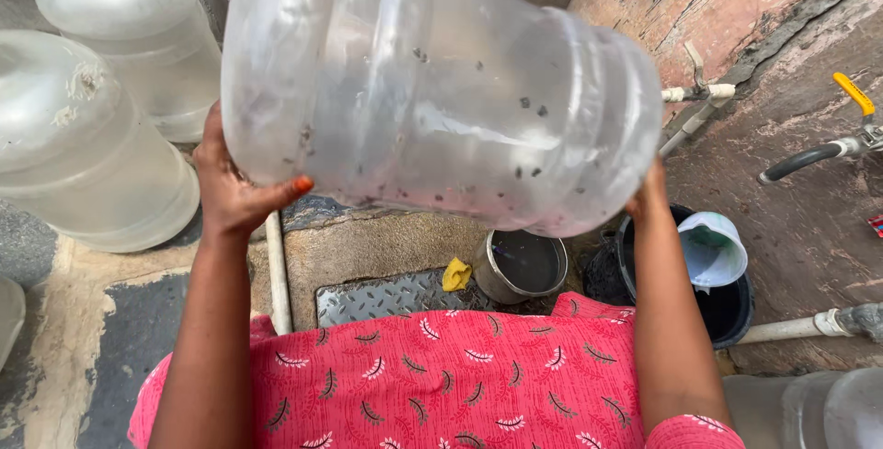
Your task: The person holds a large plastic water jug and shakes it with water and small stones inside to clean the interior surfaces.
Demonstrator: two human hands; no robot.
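Filling the upper centre of the frame, a large clear plastic water jar [432,81] flecked with dark specks is being held sideways: the left hand [230,187] is clasping its base, the right hand [648,196] is pressing its shoulder. Wet plastic could slip onto the steel pot [524,265] below.

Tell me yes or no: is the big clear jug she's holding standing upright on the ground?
No. The jug is lifted on its side, held between the left hand and the right hand.

Jug [432,81] above pot [524,265], bucket [731,306] right.
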